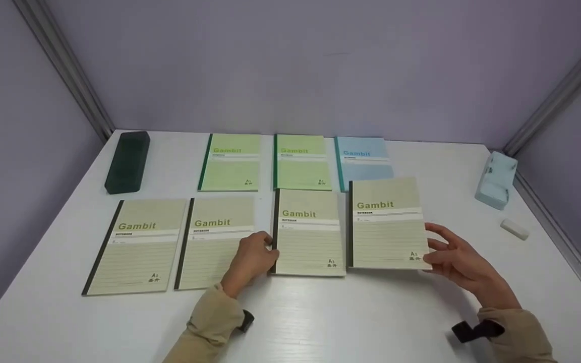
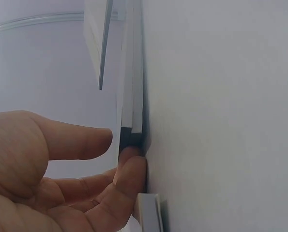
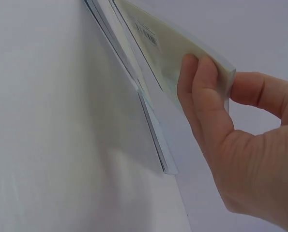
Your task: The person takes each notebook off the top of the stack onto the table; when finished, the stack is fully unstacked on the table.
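Note:
My right hand (image 1: 454,259) pinches the lower right edge of a beige Gambit notebook (image 1: 386,227), thumb on the cover and fingers behind. The right wrist view shows this notebook (image 3: 168,53) tilted above the table, barcode on its back. My left hand (image 1: 252,259) is at the dark spine of another beige notebook (image 1: 308,237). In the left wrist view its fingers (image 2: 129,176) touch the spine end low down, while the thumb is a small gap away from the cover. Two layers of edge show there. Two more beige notebooks (image 1: 141,252) (image 1: 220,217) lie at the left.
Behind, in a row, are two green notebooks (image 1: 232,169) (image 1: 300,169) and a blue notebook (image 1: 366,161), partly covered by the held one. A dark green case (image 1: 127,162) stands far left. At the right lie a light blue case (image 1: 496,180) and a white eraser (image 1: 514,229). Walls border the table.

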`<action>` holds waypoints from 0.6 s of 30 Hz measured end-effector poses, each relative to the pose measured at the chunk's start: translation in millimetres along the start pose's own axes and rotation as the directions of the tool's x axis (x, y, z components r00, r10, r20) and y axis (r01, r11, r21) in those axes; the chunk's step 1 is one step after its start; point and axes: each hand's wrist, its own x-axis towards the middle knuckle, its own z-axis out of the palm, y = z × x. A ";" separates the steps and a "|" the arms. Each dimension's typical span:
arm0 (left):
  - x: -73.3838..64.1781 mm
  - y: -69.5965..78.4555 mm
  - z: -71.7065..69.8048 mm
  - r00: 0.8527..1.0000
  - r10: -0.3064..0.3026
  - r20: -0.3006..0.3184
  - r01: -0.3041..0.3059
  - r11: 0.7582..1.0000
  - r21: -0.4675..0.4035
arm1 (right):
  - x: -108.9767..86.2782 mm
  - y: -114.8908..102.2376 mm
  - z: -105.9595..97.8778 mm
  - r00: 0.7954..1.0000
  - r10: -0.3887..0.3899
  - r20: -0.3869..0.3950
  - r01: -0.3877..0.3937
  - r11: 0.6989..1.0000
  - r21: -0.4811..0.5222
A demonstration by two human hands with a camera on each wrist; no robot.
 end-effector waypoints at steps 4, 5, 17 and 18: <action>0.8 1.2 -0.5 1.000 -0.021 0.015 0.021 1.000 -0.005 | -0.5 3.9 -5.5 0.999 0.029 -0.018 -0.029 0.999 0.016; 0.8 1.3 -0.5 1.000 -0.024 0.019 0.024 1.000 -0.005 | -0.4 5.1 -6.7 0.999 0.035 -0.023 -0.035 0.999 0.017; -0.2 1.7 -0.6 0.999 -0.030 0.018 0.030 1.000 -0.005 | 2.9 16.6 -11.3 0.996 0.086 -0.034 -0.086 0.996 0.002; -0.5 1.8 -0.6 0.999 -0.029 0.018 0.029 1.000 -0.006 | 3.6 17.2 -10.7 0.995 0.091 -0.038 -0.091 0.996 -0.003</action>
